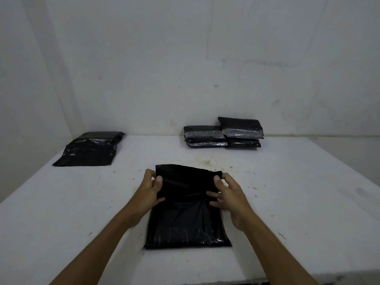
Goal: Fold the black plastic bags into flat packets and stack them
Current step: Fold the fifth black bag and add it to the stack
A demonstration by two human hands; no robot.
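Note:
A black plastic bag (pixel 188 221) lies flat on the white table (pixel 61 212) right in front of me. Its far end is lifted as a flap above the rest. My left hand (pixel 149 190) pinches the flap's left edge between thumb and fingers. My right hand (pixel 227 192) pinches the flap's right edge the same way. At the back, against the wall, folded black packets (pixel 223 133) with shiny tape strips stand in two short stacks side by side. At the far left lies a pile of unfolded black bags (pixel 90 150).
White walls close the table at the back and on the left. The tabletop has brown stains (pixel 207 161) between the bag and the stacks. The table's front edge runs just below my forearms.

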